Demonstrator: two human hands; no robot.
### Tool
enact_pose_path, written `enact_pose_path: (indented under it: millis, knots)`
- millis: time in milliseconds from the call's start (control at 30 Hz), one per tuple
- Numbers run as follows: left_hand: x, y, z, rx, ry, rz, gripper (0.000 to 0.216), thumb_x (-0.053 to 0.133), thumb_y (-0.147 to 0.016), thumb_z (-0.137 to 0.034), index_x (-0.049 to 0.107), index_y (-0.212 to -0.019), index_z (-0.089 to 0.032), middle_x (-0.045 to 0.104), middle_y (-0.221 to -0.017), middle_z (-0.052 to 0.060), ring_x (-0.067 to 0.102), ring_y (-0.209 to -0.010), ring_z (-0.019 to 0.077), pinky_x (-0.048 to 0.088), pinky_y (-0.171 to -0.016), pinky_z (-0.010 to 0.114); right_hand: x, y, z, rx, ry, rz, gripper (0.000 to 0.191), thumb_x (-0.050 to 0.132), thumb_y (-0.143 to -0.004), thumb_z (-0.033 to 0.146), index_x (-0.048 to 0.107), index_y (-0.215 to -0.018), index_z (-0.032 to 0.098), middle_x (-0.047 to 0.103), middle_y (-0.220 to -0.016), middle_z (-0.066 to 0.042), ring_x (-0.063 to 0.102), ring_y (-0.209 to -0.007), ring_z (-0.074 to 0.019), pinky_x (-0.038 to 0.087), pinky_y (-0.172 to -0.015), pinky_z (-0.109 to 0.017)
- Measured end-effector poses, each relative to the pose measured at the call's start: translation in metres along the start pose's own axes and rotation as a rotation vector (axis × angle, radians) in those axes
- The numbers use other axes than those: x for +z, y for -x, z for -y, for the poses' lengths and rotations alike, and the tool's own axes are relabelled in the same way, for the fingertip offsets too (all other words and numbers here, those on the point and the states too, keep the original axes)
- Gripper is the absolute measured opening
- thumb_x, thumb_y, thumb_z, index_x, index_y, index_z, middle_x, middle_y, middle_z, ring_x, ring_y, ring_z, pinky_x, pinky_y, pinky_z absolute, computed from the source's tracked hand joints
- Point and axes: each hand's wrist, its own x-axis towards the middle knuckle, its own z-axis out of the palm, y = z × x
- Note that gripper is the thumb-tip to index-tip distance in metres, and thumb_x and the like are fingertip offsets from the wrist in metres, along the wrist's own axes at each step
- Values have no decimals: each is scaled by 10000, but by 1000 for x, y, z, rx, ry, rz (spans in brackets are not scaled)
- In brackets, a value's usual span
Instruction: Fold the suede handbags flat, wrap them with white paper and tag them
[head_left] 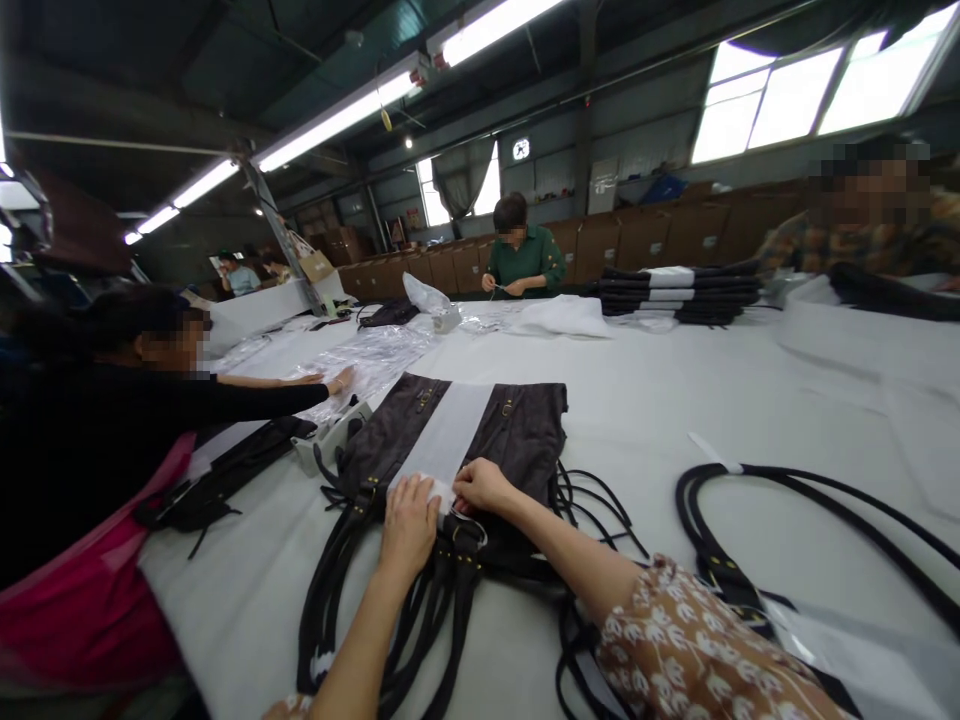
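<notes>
A dark grey bag (525,440) with brass buckles lies flat in front of me, a white paper band (450,430) running down its middle. My left hand (409,525) rests with fingers stretched over the near end of the band. Beside it, my right hand (484,487) is closed in a pinch at the band's lower right edge; what is between the fingertips is hidden. Just below those fingertips a thin white loop (480,532) shows at a strap ring. Several black straps (442,610) trail from the bag toward me, partly under my left forearm.
At left, a person in black (247,400) reaches over clear plastic sheets (375,360). A small grey box (330,440) stands by the bag. Right are black strap loops (810,480) and plastic (847,640). Stacked bags (679,295) and a person in green (529,260) are across the table.
</notes>
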Motion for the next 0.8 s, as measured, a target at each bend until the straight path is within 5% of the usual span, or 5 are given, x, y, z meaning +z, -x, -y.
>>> enact_pose_path:
  millis: [200, 400, 500, 667, 800]
  knots:
    - [-13, 7, 2, 45, 58, 82, 334, 358, -931, -297, 565, -1153, -156, 579, -1222, 152, 486, -1193, 284, 397, -1000, 501, -88, 90, -22, -29, 74, -190, 182, 571, -865, 265, 710, -880, 148, 720, -763, -17, 669, -752, -135, 468, -669, -177]
    - [-37, -7, -11, -40, 43, 142, 387, 334, -918, -350, 567, -1143, -139, 566, -1192, 185, 476, -1158, 380, 370, -910, 683, -190, 295, -88, 179, 248, -479, 282, 498, -879, 264, 701, -1027, 136, 727, -878, -43, 663, -786, -165, 462, -748, -226]
    - [-71, 8, -73, -52, 0, 79, 454, 320, -932, -343, 481, -1298, -129, 455, -1347, 216, 368, -1282, 405, 344, -957, 672, -185, 382, -126, 260, 347, -555, 320, 495, -873, 317, 706, -1046, 150, 732, -940, -63, 668, -865, -214, 485, -798, -278]
    - [-116, 96, -209, 437, 273, 220, 470, 299, -955, -354, 388, -1406, -261, 320, -1520, 88, 236, -1412, 300, 258, -1101, 583, -129, 461, -162, 186, 401, -469, 452, 401, -933, 395, 602, -1256, 152, 615, -1269, -102, 563, -1180, -233, 413, -1035, -346]
    - [-116, 170, -250, 488, 324, 477, 590, 376, -916, -482, 245, -1469, -323, 173, -1575, 66, 142, -1438, 353, 216, -1094, 641, -96, 505, -168, 183, 495, -327, 491, 410, -944, 431, 479, -1385, 225, 432, -1452, -100, 343, -1370, -271, 265, -1131, -491]
